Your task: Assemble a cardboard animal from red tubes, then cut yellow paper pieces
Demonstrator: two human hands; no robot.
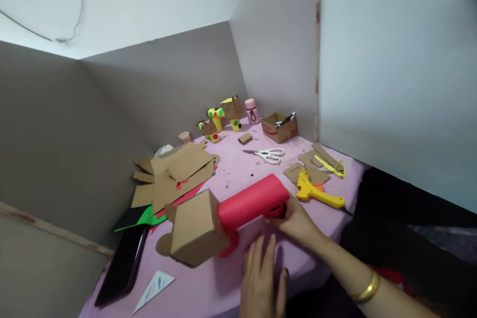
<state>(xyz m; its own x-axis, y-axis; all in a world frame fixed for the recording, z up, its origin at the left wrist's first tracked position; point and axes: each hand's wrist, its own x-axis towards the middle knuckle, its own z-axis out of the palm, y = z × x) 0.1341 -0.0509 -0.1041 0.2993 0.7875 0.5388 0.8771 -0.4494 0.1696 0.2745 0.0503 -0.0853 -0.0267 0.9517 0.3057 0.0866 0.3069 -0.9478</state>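
Note:
A roll of red paper lies across the pink table, its left end against a cardboard box. My right hand, a gold bangle on its wrist, grips the roll's open right end. My left hand lies flat on the table just in front of the roll, fingers pointing at it and holding nothing.
A yellow glue gun and cardboard scraps lie right of the roll, with white scissors behind. Cardboard sheets and green paper are piled at the left. A black tablet overhangs the left edge. Small craft figures, a pink bottle and an open box stand at the back.

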